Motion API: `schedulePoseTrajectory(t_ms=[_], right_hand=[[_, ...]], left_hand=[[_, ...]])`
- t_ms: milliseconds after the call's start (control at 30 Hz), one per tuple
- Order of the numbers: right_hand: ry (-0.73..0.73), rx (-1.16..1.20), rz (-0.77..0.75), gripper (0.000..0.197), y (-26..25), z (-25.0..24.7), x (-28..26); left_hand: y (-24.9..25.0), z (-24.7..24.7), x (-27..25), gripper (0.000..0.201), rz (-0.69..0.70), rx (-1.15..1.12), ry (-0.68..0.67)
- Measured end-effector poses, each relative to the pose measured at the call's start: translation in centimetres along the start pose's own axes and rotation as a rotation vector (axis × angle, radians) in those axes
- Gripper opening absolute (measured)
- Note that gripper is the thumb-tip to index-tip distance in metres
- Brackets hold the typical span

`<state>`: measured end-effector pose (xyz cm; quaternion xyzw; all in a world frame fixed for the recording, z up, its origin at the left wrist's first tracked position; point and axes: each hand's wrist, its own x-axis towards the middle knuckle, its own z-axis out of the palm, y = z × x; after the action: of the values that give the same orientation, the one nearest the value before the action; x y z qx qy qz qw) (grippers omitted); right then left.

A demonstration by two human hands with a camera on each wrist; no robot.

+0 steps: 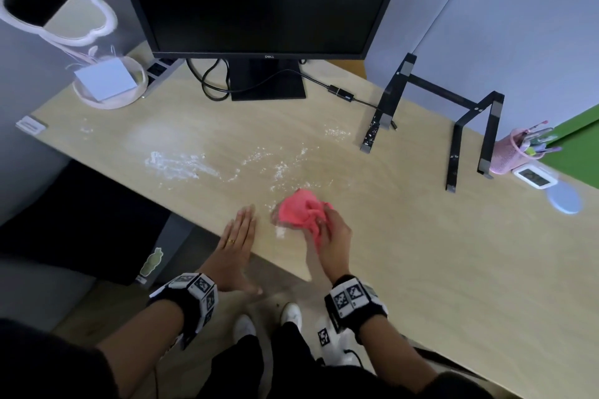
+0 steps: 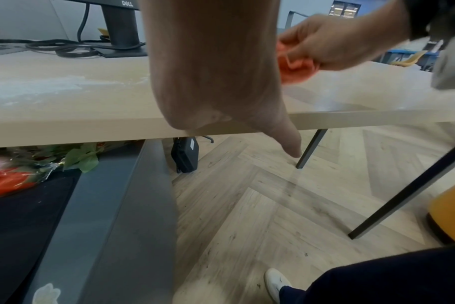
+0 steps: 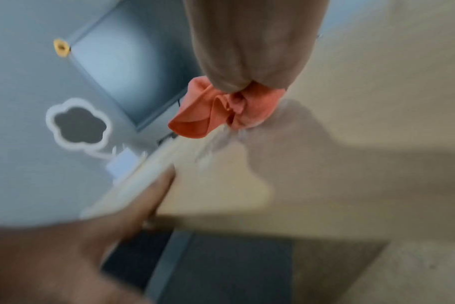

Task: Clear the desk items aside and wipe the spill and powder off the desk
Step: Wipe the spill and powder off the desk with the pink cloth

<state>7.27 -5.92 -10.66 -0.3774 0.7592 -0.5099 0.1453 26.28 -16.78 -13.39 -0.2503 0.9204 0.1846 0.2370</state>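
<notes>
Right hand [image 1: 334, 233] bunches the pink cloth [image 1: 299, 209] beside the flat, open left hand [image 1: 238, 230] at the desk [image 1: 421, 253] edge, where a careless sweep could push powder [image 1: 181, 163] onto the floor.

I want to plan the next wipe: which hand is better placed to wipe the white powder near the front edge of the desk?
The right hand: it already grips the pink cloth beside the powder. The left hand lies flat at the desk edge, holding nothing.

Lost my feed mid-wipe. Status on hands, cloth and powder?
Right hand grips pink cloth near the desk's front edge. Left hand flat, open. Powder streaks left of cloth. Nothing blocking.
</notes>
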Motion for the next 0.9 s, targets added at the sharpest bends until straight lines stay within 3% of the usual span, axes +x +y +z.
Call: schedulePoseTrajectory(t_ms=[100, 333, 700, 800, 900], right_hand=[[0.085, -0.003, 0.083, 0.027, 0.6, -2.3, 1.5], [0.159, -0.173, 0.041, 0.043, 3.8, -5.5, 4.3], [0.049, -0.159, 0.264, 0.049, 4.3, -0.4, 2.0], [0.009, -0.169, 0.236, 0.060, 4.1, 0.3, 0.4], [0.005, -0.136, 0.198, 0.057, 2.9, 2.1, -1.8]], left_hand=[[-0.7, -0.2, -0.2, 0.149, 0.025, 0.027, 0.013], [-2.5, -0.5, 0.7, 0.155, -0.016, 0.051, 0.048], [-2.4, -0.6, 0.7, 0.155, -0.021, 0.088, 0.119], [-2.3, -0.6, 0.6, 0.156, -0.013, 0.064, 0.135], [-2.2, -0.8, 0.5, 0.154, -0.018, 0.038, 0.136]])
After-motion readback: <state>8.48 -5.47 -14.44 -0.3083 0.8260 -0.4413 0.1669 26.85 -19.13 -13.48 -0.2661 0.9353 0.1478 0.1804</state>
